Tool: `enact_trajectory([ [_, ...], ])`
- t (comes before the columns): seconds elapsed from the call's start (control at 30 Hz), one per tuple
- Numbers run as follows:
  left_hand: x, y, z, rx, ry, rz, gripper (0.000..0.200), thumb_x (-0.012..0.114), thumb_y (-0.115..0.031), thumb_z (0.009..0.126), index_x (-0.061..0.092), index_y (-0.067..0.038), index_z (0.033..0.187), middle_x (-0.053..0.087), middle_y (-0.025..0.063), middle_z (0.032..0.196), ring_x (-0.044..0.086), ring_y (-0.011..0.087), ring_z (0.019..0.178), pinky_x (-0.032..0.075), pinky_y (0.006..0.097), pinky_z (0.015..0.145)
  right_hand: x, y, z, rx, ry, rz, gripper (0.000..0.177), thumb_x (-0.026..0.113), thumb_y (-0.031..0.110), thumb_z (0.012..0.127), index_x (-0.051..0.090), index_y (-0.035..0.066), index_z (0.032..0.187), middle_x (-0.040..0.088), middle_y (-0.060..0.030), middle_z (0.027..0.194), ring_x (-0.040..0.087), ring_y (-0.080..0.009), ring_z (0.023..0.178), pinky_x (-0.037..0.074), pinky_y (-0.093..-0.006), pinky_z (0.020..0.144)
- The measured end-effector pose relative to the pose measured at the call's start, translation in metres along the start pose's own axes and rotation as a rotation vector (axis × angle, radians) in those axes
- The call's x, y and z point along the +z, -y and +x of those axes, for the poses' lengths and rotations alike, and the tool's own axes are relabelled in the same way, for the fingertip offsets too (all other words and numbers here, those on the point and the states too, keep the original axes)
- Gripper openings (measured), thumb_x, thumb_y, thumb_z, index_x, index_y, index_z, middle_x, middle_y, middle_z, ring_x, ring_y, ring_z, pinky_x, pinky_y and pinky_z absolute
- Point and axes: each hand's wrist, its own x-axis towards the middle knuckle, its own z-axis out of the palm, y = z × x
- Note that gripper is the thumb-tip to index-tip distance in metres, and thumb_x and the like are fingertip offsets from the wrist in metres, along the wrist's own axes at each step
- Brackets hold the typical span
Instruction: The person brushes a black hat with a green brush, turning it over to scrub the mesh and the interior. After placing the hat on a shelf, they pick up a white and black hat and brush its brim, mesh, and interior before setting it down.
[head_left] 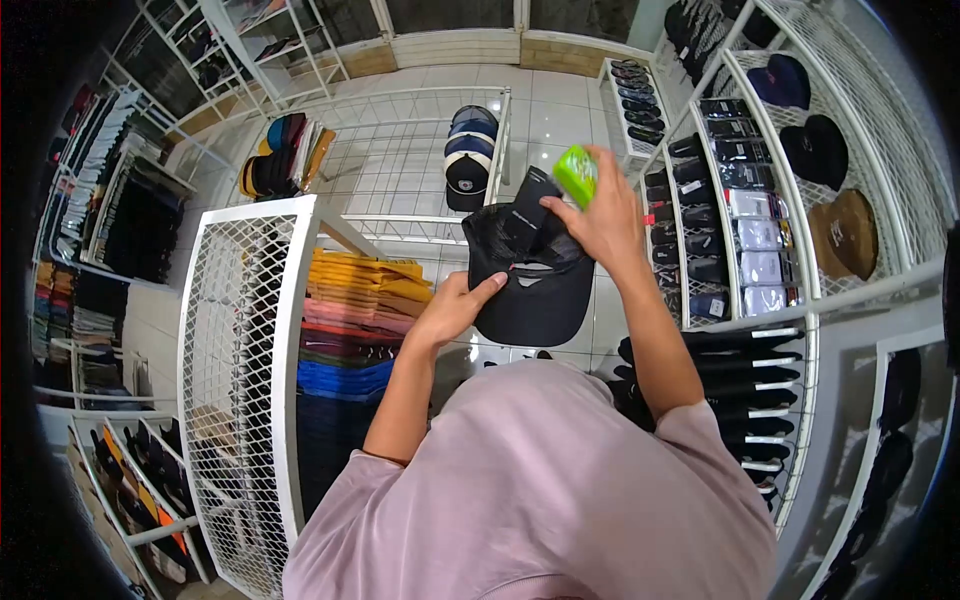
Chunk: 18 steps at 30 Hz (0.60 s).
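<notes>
- Right hand (607, 222) grips a small, boxy, glossy green pack (576, 176) above the cap, thumb tip at a flat black tag (529, 212).
- Left hand (450, 308) clasps the cap's edge narrowly, thumb on top.
- Both forearms reach forward.
- Black cap (540, 303), partly mesh, has a curved brim, near the torso.

Black cap with mesh panels (535, 305); bright green small box (575, 175); pale mauve fabric shirt (540, 480); folded garments (365, 285) banded mustard, pink, red, blue; brown bucket hat (843, 235).
</notes>
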Motion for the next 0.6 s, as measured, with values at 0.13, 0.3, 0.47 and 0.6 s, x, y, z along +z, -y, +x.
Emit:
enact_trajectory([
  [0.13,0.005,0.028,0.011,0.084,-0.139,-0.029,0.044,0.061,-0.036,0.104,0.071,0.005,0.093,0.062,-0.0015,0.076,0.05,0.0085,0.07,0.042,0.0295,0.061,-0.001,-0.001,-0.017,0.039,-0.097,0.096,0.064,0.076,0.023,0.086,0.044,0.002,0.137,0.06,-0.0279,0.119,0.064,-0.0484,0.101,0.052,-0.0529,0.085],
  [0.3,0.001,0.052,0.016,0.024,-0.227,0.029,0.055,0.058,-0.043,0.103,0.065,0.01,0.088,0.061,0.0107,0.066,0.055,0.0188,0.066,0.047,0.0415,0.064,0.009,-0.007,-0.07,-0.139,0.186,-0.105,0.06,0.075,0.021,0.087,0.056,0.002,0.141,0.056,-0.0212,0.121,0.056,-0.0376,0.104,0.047,-0.0474,0.089],
  [0.47,0.023,0.054,0.029,0.169,-0.417,-0.12,0.051,0.054,-0.038,0.106,0.065,0.008,0.088,0.062,0.0097,0.066,0.057,0.0163,0.062,0.047,0.0379,0.058,0.053,0.006,-0.115,-0.152,0.056,-0.195,0.061,0.076,0.023,0.088,0.057,0.01,0.145,0.057,-0.0201,0.123,0.054,-0.0355,0.107,0.044,-0.0471,0.092],
  [0.6,0.02,0.04,0.028,0.171,-0.382,-0.095,0.048,0.053,-0.035,0.107,0.068,0.008,0.091,0.067,0.0085,0.07,0.063,0.0146,0.062,0.05,0.0332,0.055,0.052,-0.004,-0.117,-0.207,0.077,0.045,0.059,0.081,0.015,0.083,0.065,0.013,0.139,0.06,-0.0238,0.127,0.057,-0.0386,0.112,0.042,-0.0495,0.1],
])
